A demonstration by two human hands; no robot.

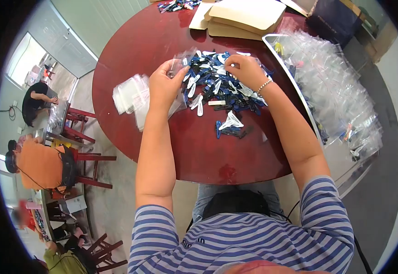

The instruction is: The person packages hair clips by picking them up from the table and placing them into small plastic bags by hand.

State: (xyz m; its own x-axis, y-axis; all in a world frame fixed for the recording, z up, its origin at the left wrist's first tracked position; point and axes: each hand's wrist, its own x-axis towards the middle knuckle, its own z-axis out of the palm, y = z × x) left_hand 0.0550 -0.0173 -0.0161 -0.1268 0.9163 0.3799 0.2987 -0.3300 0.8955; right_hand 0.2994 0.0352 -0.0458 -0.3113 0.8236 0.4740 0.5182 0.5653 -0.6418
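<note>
My left hand (168, 82) is closed on a small clear plastic bag (186, 58), at the left edge of a pile of blue, white and black hair clips (221, 84). Over the right part of that pile is my right hand (247, 69), its fingers pinched together; whatever they hold is too small to make out. Flat clear bags (132, 95) lie stacked left of my left forearm. A few white, blue and black clips (231, 122) sit apart, nearer to me.
On the round red table (208, 157) are cardboard pieces (247, 17) at the back. A white-rimmed tray (290, 73) of filled plastic bags (338, 86) stands at the right. Several people work at the left, among red stools (94, 156).
</note>
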